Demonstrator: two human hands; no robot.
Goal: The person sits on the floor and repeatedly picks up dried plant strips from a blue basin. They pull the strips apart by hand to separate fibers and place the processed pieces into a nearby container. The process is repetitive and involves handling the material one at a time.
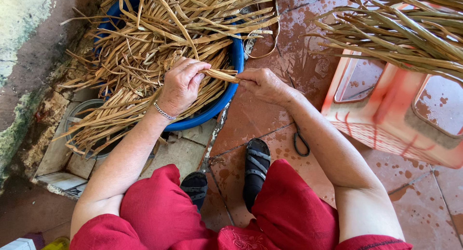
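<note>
My left hand (181, 86) and my right hand (263, 83) both pinch one short tan dried leaf strip (221, 75), held level between them over the rim of a blue plastic basin (226, 98). The basin is heaped with many long dried leaf strips (159, 33) that spill over its left side. A silver bracelet circles my left wrist. I sit in red clothes, with my feet in black sandals (255, 168) on the tiled floor.
A red-orange plastic stool (386, 110) stands at the right with a bundle of greener dried leaves (405, 28) lying on it. Black scissors (301, 144) lie on the wet red tiles (270, 18) under my right forearm. A drain grate and broken concrete edge sit at the left.
</note>
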